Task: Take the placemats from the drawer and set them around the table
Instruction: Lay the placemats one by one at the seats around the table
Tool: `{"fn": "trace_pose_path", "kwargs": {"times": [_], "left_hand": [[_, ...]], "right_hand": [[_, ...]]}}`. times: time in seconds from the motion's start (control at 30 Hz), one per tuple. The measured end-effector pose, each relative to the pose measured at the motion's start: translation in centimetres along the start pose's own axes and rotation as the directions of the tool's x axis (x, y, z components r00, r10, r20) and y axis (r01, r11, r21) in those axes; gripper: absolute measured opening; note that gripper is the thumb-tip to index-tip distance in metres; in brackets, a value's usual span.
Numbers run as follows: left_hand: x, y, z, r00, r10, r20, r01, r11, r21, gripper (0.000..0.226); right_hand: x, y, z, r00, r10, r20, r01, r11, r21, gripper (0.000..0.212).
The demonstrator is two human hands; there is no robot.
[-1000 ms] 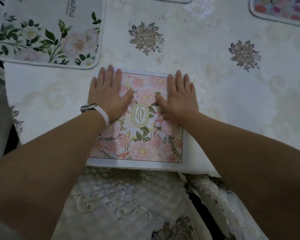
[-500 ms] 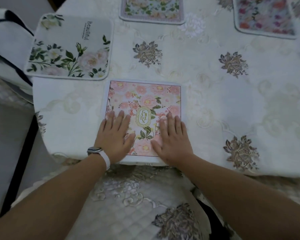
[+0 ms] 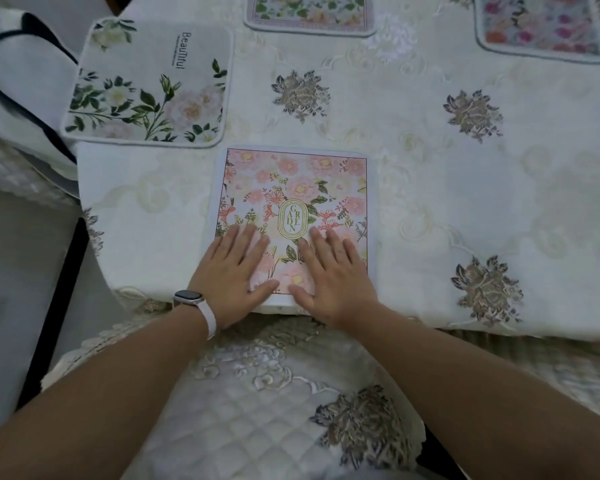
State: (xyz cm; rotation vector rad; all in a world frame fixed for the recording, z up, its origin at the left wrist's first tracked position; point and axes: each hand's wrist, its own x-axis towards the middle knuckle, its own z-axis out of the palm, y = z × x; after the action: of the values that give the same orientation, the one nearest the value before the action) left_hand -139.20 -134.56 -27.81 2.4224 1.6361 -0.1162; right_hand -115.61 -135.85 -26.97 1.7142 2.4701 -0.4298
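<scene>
The table (image 3: 465, 209), covered by a pale embroidered cloth, is seen from its near edge, and everything is placed here by the pink placemat (image 3: 291, 188) lying at the middle of that edge. Just below the pink placemat a quilted chair seat (image 3: 257, 420) is tucked in close. Three other mats are already set out: a white-and-green placemat (image 3: 146, 84) up and to the left of it, near but apart, a pastel placemat (image 3: 309, 12) straight beyond it, and a bright floral placemat (image 3: 541, 26) far up to its right. The left hand (image 3: 232, 271) and the right hand (image 3: 333, 275) are laid flat on its near half, fingers straight and spread, nothing being grasped; a watch (image 3: 187, 297) is worn on the left wrist. The step appears to be the final seating of this mat. It is best done with even pressure from both palms, so the mat is slid as one piece and the cloth beneath is not dragged into folds. The near border sits right at the table edge and should be kept square to it and not left overhanging. Wide bare cloth is left to its right, a narrower strip to its left before the rounded corner.
</scene>
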Motion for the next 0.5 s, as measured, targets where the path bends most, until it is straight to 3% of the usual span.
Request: {"fn": "trace_pose_path", "kwargs": {"times": [0.37,0.5], "left_hand": [[-2.8,-1.0,-3.0,0.978,-0.156,0.140,0.160,0.987,-0.021,0.089],[-3.0,0.6,-5.3,0.979,-0.198,0.053,0.203,0.973,-0.108,0.061]], "right_hand": [[-4.6,7.2,-2.2,0.980,0.144,0.141,-0.140,0.990,-0.036,0.081],[-6.4,8.4,-4.0,0.965,0.154,0.212,-0.152,0.988,-0.026,0.079]]}}
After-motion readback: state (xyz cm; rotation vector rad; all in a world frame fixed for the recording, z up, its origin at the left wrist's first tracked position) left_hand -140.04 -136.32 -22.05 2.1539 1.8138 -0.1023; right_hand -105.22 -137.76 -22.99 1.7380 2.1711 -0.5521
